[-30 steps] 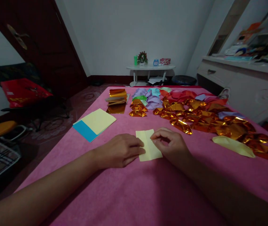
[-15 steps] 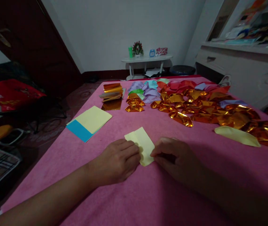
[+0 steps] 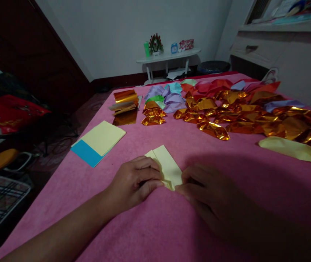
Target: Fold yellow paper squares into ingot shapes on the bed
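Observation:
A folded sheet of pale yellow paper (image 3: 168, 164) lies in front of me on the pink cloth (image 3: 133, 233). My left hand (image 3: 140, 180) grips its left side, with the thumb at the near left corner, where a small flap is turned up. At the near right corner, the fingertips of my right hand (image 3: 204, 189) pinch the paper's edge. Shadow darkens the right hand. To the left rests a stack of yellow sheets (image 3: 104, 136) with a blue sheet (image 3: 86, 153) showing under it.
Behind the hands stand gold foil sheets (image 3: 125, 116) and a folded gold foil piece (image 3: 154, 118). Many folded gold pieces (image 3: 242, 116) and purple ones (image 3: 174, 102) spread to the right, near a folded yellow piece (image 3: 291, 149). A white side table (image 3: 168, 57) stands at the wall.
My left thumb has come onto the near left corner, and a small flap now shows there. My right fingers have lowered to the near right corner. The view has shifted slightly.

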Action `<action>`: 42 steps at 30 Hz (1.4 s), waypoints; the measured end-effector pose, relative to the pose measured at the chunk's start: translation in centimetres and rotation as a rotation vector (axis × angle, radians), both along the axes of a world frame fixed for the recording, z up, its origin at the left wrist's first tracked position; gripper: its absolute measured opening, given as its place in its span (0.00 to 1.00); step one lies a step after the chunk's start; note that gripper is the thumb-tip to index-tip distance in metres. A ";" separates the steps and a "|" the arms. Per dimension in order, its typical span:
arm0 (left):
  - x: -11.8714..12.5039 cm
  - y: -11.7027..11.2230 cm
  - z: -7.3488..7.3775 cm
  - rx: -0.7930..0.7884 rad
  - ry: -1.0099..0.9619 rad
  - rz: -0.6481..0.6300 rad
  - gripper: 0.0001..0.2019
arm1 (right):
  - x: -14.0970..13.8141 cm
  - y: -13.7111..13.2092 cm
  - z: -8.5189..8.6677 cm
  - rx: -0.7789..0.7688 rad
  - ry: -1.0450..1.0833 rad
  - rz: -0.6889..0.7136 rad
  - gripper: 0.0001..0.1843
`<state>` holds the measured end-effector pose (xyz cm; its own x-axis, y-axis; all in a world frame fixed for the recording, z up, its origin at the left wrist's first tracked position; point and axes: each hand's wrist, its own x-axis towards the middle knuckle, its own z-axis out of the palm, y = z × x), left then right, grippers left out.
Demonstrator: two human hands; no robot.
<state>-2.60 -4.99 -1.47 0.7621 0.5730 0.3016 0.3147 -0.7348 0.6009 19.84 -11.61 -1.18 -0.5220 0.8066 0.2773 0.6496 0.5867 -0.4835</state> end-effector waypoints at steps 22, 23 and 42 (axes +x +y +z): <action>0.9 -0.8 -0.6 -0.187 0.024 0.208 0.05 | -0.2 0.2 -0.3 0.022 0.007 -0.028 0.12; 0.9 -0.9 -0.6 -0.199 0.022 0.218 0.06 | -0.2 0.3 -0.3 0.023 0.014 -0.031 0.12; -0.1 -1.2 0.0 -0.131 -0.123 0.107 0.04 | -0.1 0.2 -0.5 -0.028 0.001 -0.039 0.11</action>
<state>-2.68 -6.17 -1.47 0.6568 0.6889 0.3066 0.3048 -0.6144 0.7277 19.73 -11.36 -1.66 -0.4894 0.8340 0.2550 0.6715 0.5469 -0.5001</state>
